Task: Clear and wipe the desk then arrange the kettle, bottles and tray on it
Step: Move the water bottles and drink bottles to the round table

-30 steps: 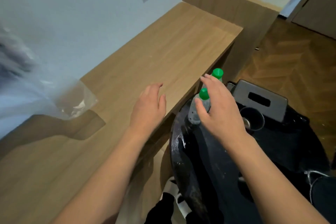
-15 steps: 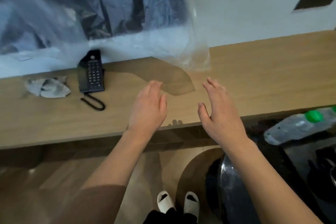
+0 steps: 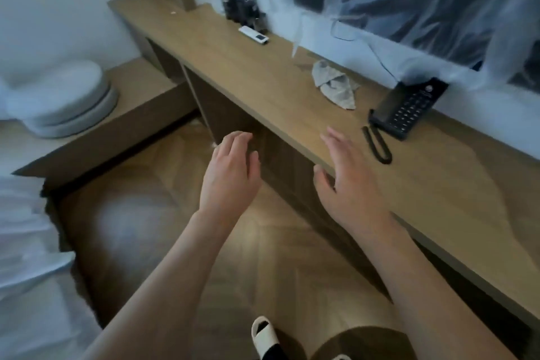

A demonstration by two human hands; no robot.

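both hands hang empty, fingers loosely spread: left hand [image 3: 230, 172] over the floor, right hand [image 3: 347, 181] above the bench [image 3: 438, 184] edge. the crumpled cloth [image 3: 336, 86] lies beyond, beside the phone [image 3: 409, 108]. it looks soft and light; pinch a raised fold.

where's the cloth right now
In the head view the crumpled grey cloth lies on the wooden desk near the wall, between the white remote on its left and the black phone on its right.
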